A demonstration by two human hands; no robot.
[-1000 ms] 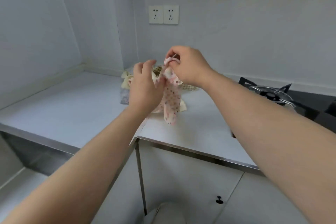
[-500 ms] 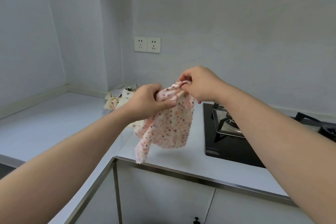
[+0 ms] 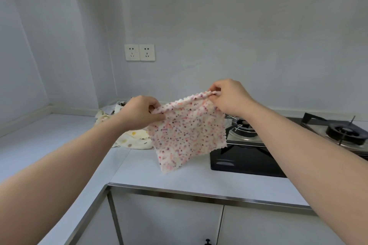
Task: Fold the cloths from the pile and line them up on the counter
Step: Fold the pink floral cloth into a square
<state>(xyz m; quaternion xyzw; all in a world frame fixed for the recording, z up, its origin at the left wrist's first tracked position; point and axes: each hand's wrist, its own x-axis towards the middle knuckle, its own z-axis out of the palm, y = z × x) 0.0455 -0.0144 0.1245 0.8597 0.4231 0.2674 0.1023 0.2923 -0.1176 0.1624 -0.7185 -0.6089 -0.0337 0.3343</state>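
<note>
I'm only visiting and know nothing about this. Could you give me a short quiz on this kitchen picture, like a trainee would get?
1. True or false: the speckled cloth lies folded on the counter.
2. What stands to the right of the cloth? A sink, B gas stove, C kettle.
3. Which hand pinches the cloth's top edge: the left hand, the right hand, or both?

Key: 1 false, it hangs unfolded. 2 B. 3 both, one at each top corner.
</note>
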